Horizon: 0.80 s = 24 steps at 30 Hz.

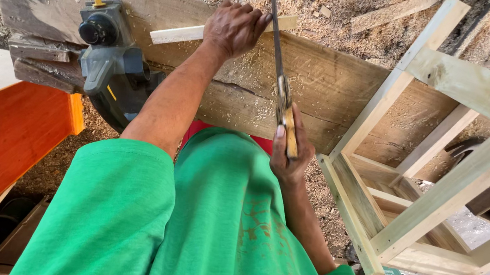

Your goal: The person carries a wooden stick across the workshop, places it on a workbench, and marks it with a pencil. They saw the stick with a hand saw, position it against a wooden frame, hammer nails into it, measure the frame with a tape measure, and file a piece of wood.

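Two hands share the work: the left hand (235, 27) lies curled, pressing down a thin pale wooden strip (176, 34) on the worn brown plank bench (329, 85). The right hand (288, 156) is wrapped tight round the wooden grip of a long narrow-bladed handsaw (277, 53), whose blade crosses the strip just beside the left fingers. That strip looks light and whippy, best pinned close to the blade.

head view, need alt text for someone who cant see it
Seen from above, a person in a green shirt saws a thin wooden strip on a rough plank bench: the left hand presses the strip down while the right hand grips the handsaw. A grey power tool lies to the left, a pale wooden frame stands to the right, and sawdust covers the ground.
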Available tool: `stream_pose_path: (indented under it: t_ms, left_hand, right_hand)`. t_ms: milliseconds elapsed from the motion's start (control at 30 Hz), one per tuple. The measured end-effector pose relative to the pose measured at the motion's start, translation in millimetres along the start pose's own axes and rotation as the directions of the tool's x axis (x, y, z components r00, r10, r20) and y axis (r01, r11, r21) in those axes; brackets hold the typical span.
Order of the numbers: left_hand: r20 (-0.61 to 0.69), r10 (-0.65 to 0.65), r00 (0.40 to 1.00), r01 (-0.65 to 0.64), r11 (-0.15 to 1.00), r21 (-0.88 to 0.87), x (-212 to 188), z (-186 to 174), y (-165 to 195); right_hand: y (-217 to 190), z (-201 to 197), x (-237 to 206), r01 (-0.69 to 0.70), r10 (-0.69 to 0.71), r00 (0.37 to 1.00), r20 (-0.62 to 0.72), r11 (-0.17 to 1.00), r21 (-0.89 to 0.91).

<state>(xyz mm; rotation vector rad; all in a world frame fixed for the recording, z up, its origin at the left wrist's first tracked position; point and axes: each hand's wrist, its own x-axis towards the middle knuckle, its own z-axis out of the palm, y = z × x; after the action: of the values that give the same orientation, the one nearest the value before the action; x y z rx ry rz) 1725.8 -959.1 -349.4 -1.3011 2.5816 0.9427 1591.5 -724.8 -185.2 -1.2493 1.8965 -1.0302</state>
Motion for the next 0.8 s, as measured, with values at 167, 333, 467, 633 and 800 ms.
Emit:
stream_pose_path:
  t_ms: [167,333,467,633,800]
  left_hand:
    - [0.059,-0.018,0.998,0.016,0.999,0.030,2,-1,0]
    - [0.077,-0.016,0.997,0.015,1.000,0.022,-1,-4,0]
    - [0.054,-0.029,0.998,0.029,1.000,0.004,1,-5,1]
    - [0.060,-0.028,0.998,0.027,0.999,0.023,2,-1,0]
    - [-0.010,0.006,1.000,-0.005,1.000,0.022,1,3,-2]
  right_hand:
    - [5,10,16,-0.017,0.017,1.000,-0.018,1.000,0.013]
    - [6,13,13,-0.122,0.122,0.993,0.002,0.991,0.055]
    - [-11,-6,-10,0.063,-0.065,0.997,-0.034,0.996,-0.061]
    - [-6,2,4,0.060,-0.061,0.996,-0.067,0.998,-0.007]
    - [12,12,14,-0.131,0.130,0.991,-0.035,0.991,-0.019]
